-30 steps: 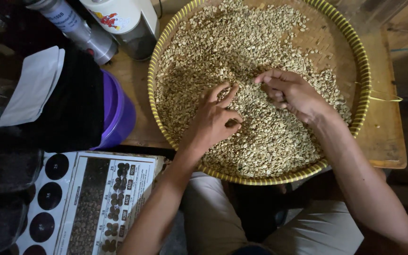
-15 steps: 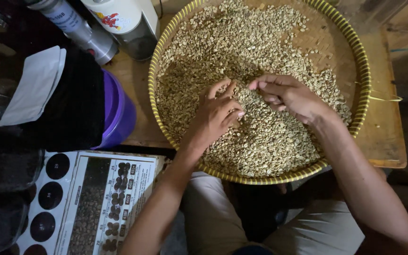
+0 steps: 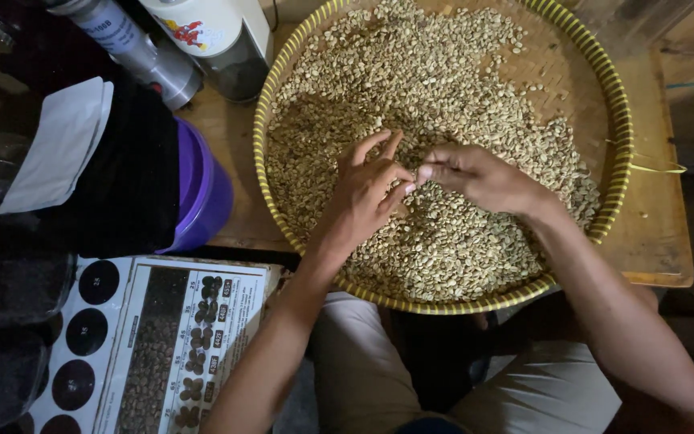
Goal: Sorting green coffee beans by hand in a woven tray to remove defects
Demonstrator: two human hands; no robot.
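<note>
Both hands sit over the middle of a round woven tray (image 3: 616, 153), centre of the frame; the tray carries a layer of pale green beans (image 3: 459, 241). Left hand (image 3: 363, 197): palm down on the beans, fingers loosely spread, index and middle pointing toward the top of the frame, thumb tip meeting the other hand's fingertips. Right hand (image 3: 479, 177): comes in from the right, fingers drawn together with the tips pressed against the thumb, as in a pinch; what sits between the tips is too small to tell. The fingertips of both hands touch just above the bean layer, at mid-tray.

Beans lie directly under and all round both hands; thickest toward the lower and left parts of the tray; a bare patch of weave shows at the upper right, inside the rim.

Edges: the yellow-striped rim runs close below the wrists, at the lower centre of the frame; the tray rests on a wooden table (image 3: 652, 233), with bare wood to its right. Left of the tray, just beside the rim, stands a purple tub (image 3: 202, 189); a metal flask (image 3: 134, 48) and a white container (image 3: 210, 32) stand at the upper left; a printed chart (image 3: 162, 345) lies at the lower left.
</note>
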